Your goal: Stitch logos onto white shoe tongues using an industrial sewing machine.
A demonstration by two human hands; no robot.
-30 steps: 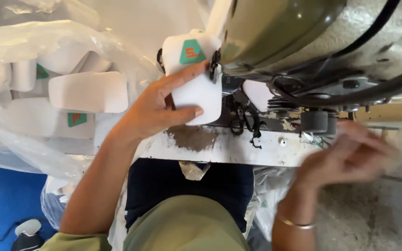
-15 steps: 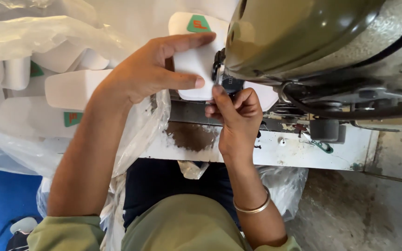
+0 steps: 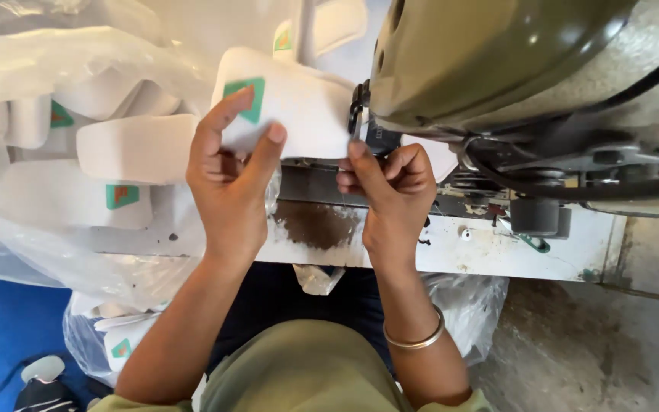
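While your left hand [image 3: 232,177] grips the white padded piece [image 3: 299,103] with the green label, thumb and fingers pinching its near edge, the piece sits raised just in front of the olive-green sewing machine head [image 3: 497,61]. Your right hand [image 3: 392,187] is curled, its fingertips pressed on the piece's right edge close beside the machine's needle area. A metal bangle [image 3: 415,341] circles your right wrist. To the left, more white padded pieces [image 3: 135,149] lie stacked in clear plastic bags [image 3: 32,69] on the worn white machine table [image 3: 490,252].
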